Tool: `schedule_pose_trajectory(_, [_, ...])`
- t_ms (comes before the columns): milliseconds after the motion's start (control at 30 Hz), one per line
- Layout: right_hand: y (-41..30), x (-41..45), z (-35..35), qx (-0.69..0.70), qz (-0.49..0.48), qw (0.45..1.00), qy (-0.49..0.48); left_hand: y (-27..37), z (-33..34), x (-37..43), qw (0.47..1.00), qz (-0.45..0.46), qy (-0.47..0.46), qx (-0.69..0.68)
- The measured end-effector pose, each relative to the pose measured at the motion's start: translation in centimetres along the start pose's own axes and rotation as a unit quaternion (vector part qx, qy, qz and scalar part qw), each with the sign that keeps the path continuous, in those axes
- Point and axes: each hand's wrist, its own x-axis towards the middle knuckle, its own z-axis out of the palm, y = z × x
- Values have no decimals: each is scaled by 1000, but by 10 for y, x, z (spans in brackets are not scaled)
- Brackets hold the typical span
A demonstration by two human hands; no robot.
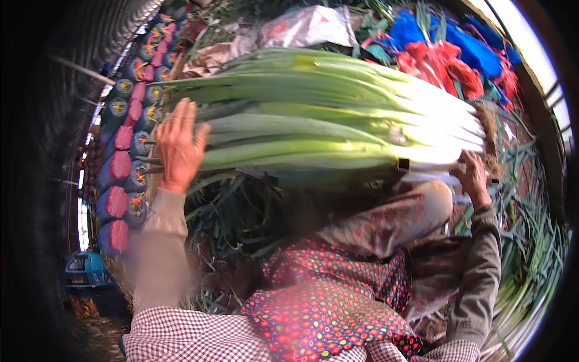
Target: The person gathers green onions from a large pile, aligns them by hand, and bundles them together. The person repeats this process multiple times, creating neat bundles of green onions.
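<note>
A wide pile of leeks (289, 117) lies crosswise before me, green leaves to the left and white shanks (443, 131) with brown roots (487, 122) to the right. My left hand (178, 142) is at the leaf ends, flat with the thumb out, holding nothing. At the other end my right hand (474, 174) has its fingers curled around the white shank of a leek (432, 166) on the near side of the pile, just short of the roots. The fingertips are partly hidden. Glare washes out detail on the white shanks.
Rows of wrapped bundles (120, 165) line the left side. A blue machine or box (88, 270) stands at lower left. Loose leek greens (527, 217) cover the ground at right. Behind the pile lie a white sack (312, 27), blue plastic (470, 47) and red plastic (441, 68).
</note>
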Motion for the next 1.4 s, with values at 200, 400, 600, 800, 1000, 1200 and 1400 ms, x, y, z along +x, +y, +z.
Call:
schedule_pose_trajectory(200, [-9, 1, 3, -13, -13, 1000, -1, 86, 23, 16, 959, 214, -122, -143])
schedule_pose_trajectory(400, [-16, -3, -6, -9, 16, 1000, -8, 93, 70, 8, 935, 146, -253, -199])
schedule_pose_trajectory(600, [-15, 2, -2, -13, -7, 1000, 11, 97, 16, 51, 933, 269, -222, -85])
schedule_pose_trajectory(800, [-9, -8, -9, -46, -20, 999, 16, 252, 6, 122, 881, 397, -64, -250])
schedule_pose_trajectory(1000, [-23, -3, -2, -25, -32, 999, 28, 368, 66, 139, 816, 516, -130, -226])
schedule_pose_trajectory(1200, [-26, -8, -3, -56, -70, 996, 28, 369, 57, 135, 801, 526, -208, -198])
schedule_pose_trajectory(1400, [10, -12, 22, 92, -206, 956, 185, 386, 48, 134, 789, 535, -228, -196])
